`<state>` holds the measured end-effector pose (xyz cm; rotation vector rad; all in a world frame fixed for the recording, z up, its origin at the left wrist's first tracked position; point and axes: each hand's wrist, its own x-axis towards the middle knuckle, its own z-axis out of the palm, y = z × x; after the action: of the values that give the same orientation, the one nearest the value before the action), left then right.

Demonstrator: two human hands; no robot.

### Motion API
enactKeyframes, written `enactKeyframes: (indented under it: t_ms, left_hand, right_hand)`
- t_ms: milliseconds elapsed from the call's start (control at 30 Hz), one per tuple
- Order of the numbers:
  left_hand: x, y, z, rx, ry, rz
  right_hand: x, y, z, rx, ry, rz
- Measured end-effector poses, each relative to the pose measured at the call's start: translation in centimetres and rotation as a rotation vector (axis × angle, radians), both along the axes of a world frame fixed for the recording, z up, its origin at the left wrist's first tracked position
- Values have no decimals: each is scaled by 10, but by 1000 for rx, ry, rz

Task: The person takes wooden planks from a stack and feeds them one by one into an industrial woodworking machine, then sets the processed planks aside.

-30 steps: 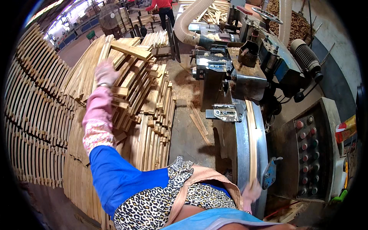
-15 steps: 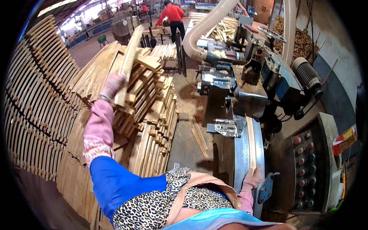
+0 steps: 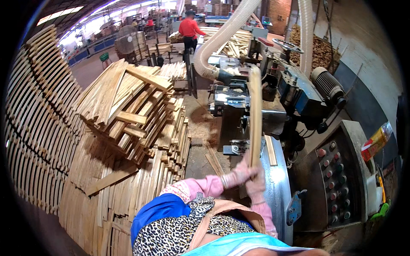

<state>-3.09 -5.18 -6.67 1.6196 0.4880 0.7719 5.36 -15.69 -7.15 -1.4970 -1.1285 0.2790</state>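
Note:
A pale, slightly curved wooden slat [image 3: 255, 115] stretches away from me over the near part of the machine. My left hand [image 3: 238, 174] is closed on its near end. Right beside it, my right hand [image 3: 256, 182] also grips that end, its fingers partly blurred. Below the hands lies the curved metal feed table [image 3: 277, 187]. On that table a second wooden slat [image 3: 270, 150] has its far end inside the woodworking machine [image 3: 273, 115].
Stacked wooden boards [image 3: 141, 106] rise at my left, beside tall piles of curved slats [image 3: 38, 123]. A control panel [image 3: 337, 183] with buttons stands at the right. A ribbed hose [image 3: 222, 38] arches over the machine. Farther off is a person in red [image 3: 190, 29].
My left hand has brought the slat from above the stack rightward to the machine. My right hand has left the slat on the table, which has slid farther in, and now holds the carried one.

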Motion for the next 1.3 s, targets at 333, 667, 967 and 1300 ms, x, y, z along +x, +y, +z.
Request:
enactKeyframes:
  t_ms: [333,667,967,1300]
  left_hand:
    - [-94,-19,-49,-114,766,-309]
    - [-109,71,21,163,602,19]
    - [-286,280,220,905,937,1002]
    - [-454,314,266,262,1643,1214]
  right_hand:
    - [54,-358,-129,-647,-648,-388]
    - [121,-59,-64,-696,-294,-729]
    - [96,-113,-97,-686,-604,-782]
    - [17,-307,-77,-887,-587,-717]
